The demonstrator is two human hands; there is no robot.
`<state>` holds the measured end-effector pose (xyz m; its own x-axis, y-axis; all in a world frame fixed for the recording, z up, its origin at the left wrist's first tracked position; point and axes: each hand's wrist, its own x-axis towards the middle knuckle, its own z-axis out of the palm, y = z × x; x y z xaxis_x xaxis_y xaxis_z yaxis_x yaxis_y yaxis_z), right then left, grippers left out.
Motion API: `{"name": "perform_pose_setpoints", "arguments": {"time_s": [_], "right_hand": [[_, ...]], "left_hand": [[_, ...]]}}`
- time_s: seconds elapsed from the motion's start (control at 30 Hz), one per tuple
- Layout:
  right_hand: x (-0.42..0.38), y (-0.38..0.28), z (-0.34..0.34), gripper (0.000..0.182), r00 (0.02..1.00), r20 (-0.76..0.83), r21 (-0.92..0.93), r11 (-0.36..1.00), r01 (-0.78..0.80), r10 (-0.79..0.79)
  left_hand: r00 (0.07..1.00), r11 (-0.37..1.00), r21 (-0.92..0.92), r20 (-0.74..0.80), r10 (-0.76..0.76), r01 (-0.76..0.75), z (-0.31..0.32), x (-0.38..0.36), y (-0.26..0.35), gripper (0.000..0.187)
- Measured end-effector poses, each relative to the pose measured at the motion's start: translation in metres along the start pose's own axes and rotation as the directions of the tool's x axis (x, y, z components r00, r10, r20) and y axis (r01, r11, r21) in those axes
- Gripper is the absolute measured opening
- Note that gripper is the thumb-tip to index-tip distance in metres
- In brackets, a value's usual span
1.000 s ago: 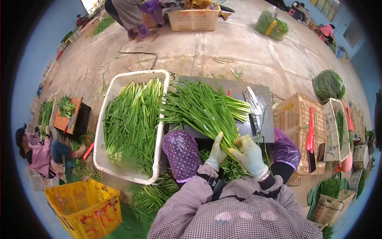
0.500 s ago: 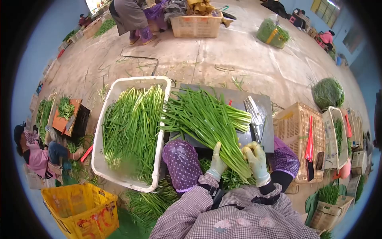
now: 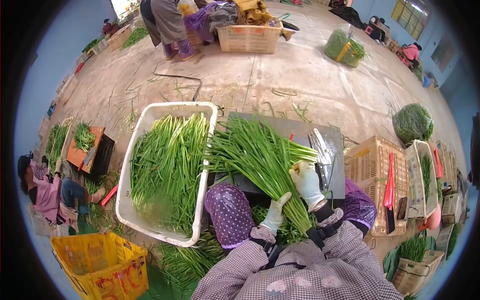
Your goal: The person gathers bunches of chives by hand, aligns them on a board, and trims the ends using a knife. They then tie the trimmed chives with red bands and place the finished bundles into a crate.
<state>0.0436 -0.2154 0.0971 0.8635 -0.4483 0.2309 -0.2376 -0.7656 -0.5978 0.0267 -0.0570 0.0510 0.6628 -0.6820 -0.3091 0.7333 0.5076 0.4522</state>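
A bunch of garlic chives (image 3: 272,172) slants across my lap, leaves up and left, pale stem ends down near my sleeves. My left hand (image 3: 276,212), in a pale glove, grips it from the left low on the stems, thumb on top. Against the bunch's right side is my gloved right hand (image 3: 306,184), its fingers curled; what they pinch is hidden. Beneath the leaves lies a grey board (image 3: 335,150), where more chives rest with pale ends to the right. A knife (image 3: 322,172) with a dark handle lies on the board, right of my right hand.
Left of the board stands a white crate (image 3: 120,200) full of chives. A yellow basket (image 3: 100,267) is at lower left, an upturned tan crate (image 3: 367,160) to the right. Ahead, a person (image 3: 167,25) stands beside a crate of cloths (image 3: 247,40); another person (image 3: 47,195) sits at left.
My right hand has moved up along the bunch. My left hand has shifted down toward the stem ends, and the bunch is more upright.
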Motion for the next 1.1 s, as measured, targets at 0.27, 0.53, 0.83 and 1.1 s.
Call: {"name": "perform_pose_setpoints", "arguments": {"time_s": [0.27, 0.53, 0.83, 1.1], "right_hand": [[-0.017, -0.014, -0.031, 0.017, 0.841, 0.433, 0.657, 0.526, -0.54, 0.324], [-0.038, -0.046, -0.145, 0.027, 0.587, 0.796, 0.544, 0.596, -0.59, -0.146], [-0.022, -0.072, -0.091, 0.032, 0.955, 0.252, 0.353, 0.934, 0.057, -0.154], [-0.013, -0.07, -0.05, 0.019, 0.981, 0.193, 0.171, 0.984, -0.053, 0.019]], "left_hand": [[0.989, 0.995, -0.001, 0.112, 0.101, -0.101, 0.009, 0.003, 0.001, 0.046], [0.994, 0.957, 0.274, -0.01, 0.105, -0.098, -0.007, 0.005, -0.003, 0.036], [0.994, 0.928, 0.361, 0.096, 0.061, -0.091, -0.005, 0.008, -0.012, 0.053], [0.997, 0.876, 0.476, 0.068, 0.047, -0.074, -0.016, 0.011, -0.022, 0.05]]}}
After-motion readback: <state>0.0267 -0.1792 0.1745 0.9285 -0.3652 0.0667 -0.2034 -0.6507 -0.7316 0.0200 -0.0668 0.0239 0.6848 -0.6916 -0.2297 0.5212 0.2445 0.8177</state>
